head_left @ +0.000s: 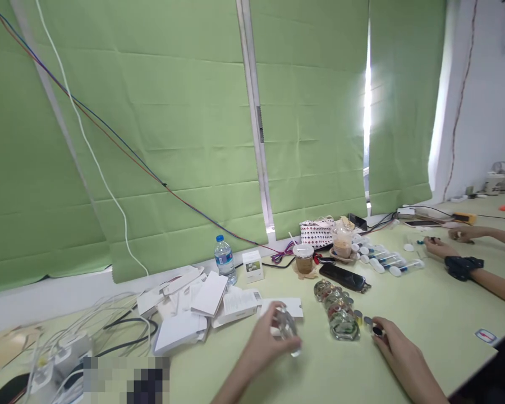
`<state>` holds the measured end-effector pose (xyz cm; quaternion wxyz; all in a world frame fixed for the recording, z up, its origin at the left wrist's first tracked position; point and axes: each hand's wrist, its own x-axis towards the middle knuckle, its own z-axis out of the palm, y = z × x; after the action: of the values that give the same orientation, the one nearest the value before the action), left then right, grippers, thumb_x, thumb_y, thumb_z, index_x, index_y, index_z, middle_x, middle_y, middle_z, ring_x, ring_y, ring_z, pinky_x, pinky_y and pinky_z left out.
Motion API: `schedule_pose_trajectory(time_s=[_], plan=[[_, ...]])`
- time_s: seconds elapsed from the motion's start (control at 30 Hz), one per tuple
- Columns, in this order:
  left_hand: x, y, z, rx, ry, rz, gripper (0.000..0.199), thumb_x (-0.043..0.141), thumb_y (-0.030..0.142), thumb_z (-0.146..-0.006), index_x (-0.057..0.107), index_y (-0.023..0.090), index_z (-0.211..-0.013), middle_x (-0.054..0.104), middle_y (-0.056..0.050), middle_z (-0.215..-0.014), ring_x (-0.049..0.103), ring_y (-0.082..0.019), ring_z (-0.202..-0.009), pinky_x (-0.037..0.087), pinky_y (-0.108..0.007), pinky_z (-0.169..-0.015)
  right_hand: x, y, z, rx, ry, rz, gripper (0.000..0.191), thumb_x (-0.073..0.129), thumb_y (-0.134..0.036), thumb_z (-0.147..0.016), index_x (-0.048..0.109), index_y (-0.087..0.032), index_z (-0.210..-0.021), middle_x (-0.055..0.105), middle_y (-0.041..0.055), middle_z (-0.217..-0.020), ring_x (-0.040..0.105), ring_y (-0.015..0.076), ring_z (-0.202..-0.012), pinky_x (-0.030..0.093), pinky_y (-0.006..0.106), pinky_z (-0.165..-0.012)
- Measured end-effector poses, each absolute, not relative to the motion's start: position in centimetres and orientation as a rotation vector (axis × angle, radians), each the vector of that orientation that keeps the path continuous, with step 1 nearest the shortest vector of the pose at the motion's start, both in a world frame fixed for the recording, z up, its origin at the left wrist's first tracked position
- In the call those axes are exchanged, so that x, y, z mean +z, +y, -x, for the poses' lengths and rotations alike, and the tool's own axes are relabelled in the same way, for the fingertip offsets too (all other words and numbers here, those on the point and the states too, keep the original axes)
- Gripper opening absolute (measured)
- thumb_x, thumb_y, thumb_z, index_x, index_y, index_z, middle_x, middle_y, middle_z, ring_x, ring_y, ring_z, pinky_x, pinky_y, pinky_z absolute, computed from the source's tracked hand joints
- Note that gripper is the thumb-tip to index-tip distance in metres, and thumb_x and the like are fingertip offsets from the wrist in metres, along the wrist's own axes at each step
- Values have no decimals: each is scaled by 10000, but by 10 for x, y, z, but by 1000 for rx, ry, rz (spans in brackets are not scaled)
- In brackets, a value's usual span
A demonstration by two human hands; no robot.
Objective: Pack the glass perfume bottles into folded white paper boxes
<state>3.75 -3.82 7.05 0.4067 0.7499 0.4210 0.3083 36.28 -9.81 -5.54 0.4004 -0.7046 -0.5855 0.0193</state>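
My left hand [273,334] is closed around a clear glass jar [287,326], lifted over the table in front of a flat white box. My right hand [398,345] pinches a small round lid with a dark inside [377,331], low over the table. Between the hands, a row of glass jars [344,325] runs away from me, with small metallic lids [358,317] along its right side. The nearest jar in the row shows something green in its glass.
White boxes [185,331] are heaped at the left beside cables and chargers. Behind stand a water bottle [224,259], drink cups [304,258] and a black phone or case [343,277]. Syringe-like tubes [389,261] lie at the right, near another person's hands [440,249].
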Motion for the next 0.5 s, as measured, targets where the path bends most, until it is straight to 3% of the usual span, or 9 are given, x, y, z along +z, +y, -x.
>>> schedule_pose_trajectory(time_s=[0.07, 0.13, 0.4, 0.5], plan=[[55, -56, -67, 710, 1052, -2056, 602, 756, 463, -637, 520, 210, -1130, 561, -80, -1160, 513, -270, -1067, 413, -359, -925, -55, -95, -363, 93, -1464, 1796, 255, 412, -356, -863, 485, -220, -1066, 659, 88, -993, 662, 229, -799, 500, 335, -699], [40, -68, -96, 612, 1105, -2166, 597, 783, 477, -580, 552, 180, -1043, 549, -91, -1120, 524, -282, -1016, 428, -369, -891, -55, -93, -363, 144, -1442, 1799, 271, 444, -357, -842, 465, -221, -1075, 640, 70, -933, 645, 218, -752, 497, 330, -682], [27, -68, -175, 433, 1275, -2384, 714, 785, 487, -603, 510, 127, -1155, 542, -140, -1156, 520, -344, -1066, 424, -430, -913, -55, -85, -360, 193, -1384, 1734, 342, 410, -314, -822, 404, -209, -1148, 529, 60, -995, 624, 181, -706, 513, 328, -703], [28, -64, -188, 371, 1318, -2409, 615, 752, 433, -680, 515, 120, -1154, 557, -143, -1154, 553, -330, -1030, 448, -402, -868, -54, -90, -359, 126, -1398, 1771, 338, 390, -290, -843, 404, -214, -1172, 532, 65, -1007, 633, 196, -750, 516, 332, -688]])
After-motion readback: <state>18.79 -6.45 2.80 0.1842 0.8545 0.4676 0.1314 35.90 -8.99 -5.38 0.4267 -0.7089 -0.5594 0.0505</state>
